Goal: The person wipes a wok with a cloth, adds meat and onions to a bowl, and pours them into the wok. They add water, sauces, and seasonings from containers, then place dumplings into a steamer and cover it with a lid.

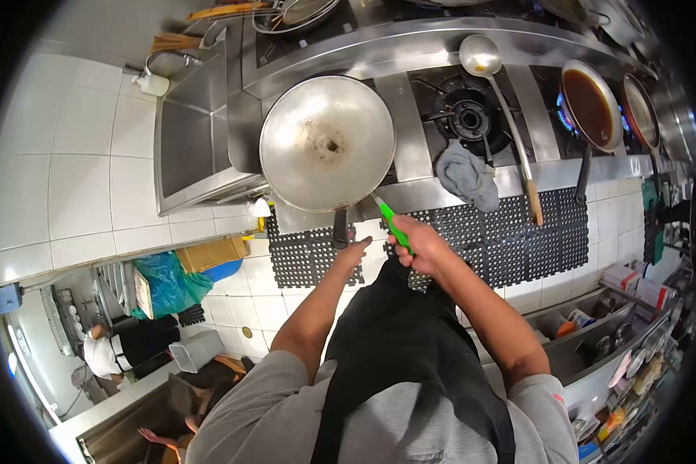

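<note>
Grey shirt (398,421) and black apron (390,348) fill the lower middle of the frame, below the right grip (414,243), which is clamped on a green-handled tool (395,226) at center, its tip near the rim of the wok (329,143) at upper center-left. Just beside the wok's dark handle (340,230) is the left grip (353,254); whether its fingers are apart or together, I cannot tell. Right of the wok, a grey cloth (467,176) lies by the burner (471,118).
</note>
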A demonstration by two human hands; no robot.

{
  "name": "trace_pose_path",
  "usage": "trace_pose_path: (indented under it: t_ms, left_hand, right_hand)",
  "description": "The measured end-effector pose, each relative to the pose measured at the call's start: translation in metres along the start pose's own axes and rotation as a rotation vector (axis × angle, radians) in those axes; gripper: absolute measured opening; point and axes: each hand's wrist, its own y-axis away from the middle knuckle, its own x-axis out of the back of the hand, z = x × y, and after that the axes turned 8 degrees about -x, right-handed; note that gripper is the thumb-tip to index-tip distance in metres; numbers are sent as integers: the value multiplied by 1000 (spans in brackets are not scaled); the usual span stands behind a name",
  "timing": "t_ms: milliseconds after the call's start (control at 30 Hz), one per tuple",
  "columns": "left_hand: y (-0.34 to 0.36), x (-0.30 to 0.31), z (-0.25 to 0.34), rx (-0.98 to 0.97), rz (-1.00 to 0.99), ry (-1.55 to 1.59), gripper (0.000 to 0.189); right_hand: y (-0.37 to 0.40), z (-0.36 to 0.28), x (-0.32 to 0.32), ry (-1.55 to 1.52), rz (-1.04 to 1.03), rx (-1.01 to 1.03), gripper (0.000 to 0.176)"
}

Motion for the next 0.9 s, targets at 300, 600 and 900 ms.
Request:
trace_pose_path:
  t_ms: [300, 600, 900]
  left_hand:
    - [28, 28, 47, -25, -413, -5, 51]
    - [-36, -20, 28, -427, -100, 262, 33]
    - [-77, -9, -6, -225, -337, 680, 34]
  right_hand:
    - [-68, -19, -52, -114, 96, 66, 21]
    - [-67, -18, -57, -156, 116, 55, 22]
    - [-30, -4, -58, -179, 48, 39, 22]
